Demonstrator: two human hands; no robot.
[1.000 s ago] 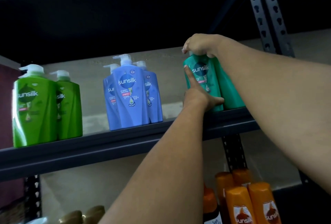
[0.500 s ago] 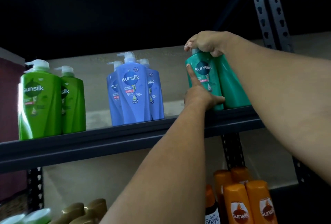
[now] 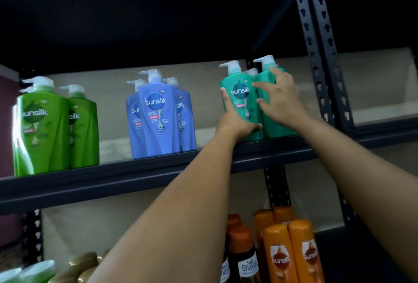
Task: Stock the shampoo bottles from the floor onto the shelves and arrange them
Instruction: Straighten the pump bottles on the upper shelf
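Note:
Three teal Sunsilk pump bottles stand at the right end of the dark metal shelf (image 3: 135, 181). My left hand (image 3: 235, 119) grips the lower left side of the front teal bottle (image 3: 239, 92), whose label faces me. My right hand (image 3: 280, 99) is wrapped over the body of the right teal bottle (image 3: 278, 126), fingers spread, with the fingertips reaching the gap between the two bottles. Only the pump of the rear teal bottle (image 3: 252, 72) shows between them. Three blue Sunsilk bottles (image 3: 158, 113) stand mid-shelf and green Sunsilk bottles (image 3: 43, 124) at the left.
A perforated upright post (image 3: 316, 45) rises just right of the teal bottles. On the shelf below stand orange Sunsilk bottles (image 3: 291, 253) and a dark bottle (image 3: 244, 260), with gold-capped bottles (image 3: 83, 262) at the lower left. A gap lies between the blue and teal groups.
My right hand has come down from the pump tops onto the body of the right teal bottle, uncovering the white pumps. My left hand keeps its hold low on the front bottle.

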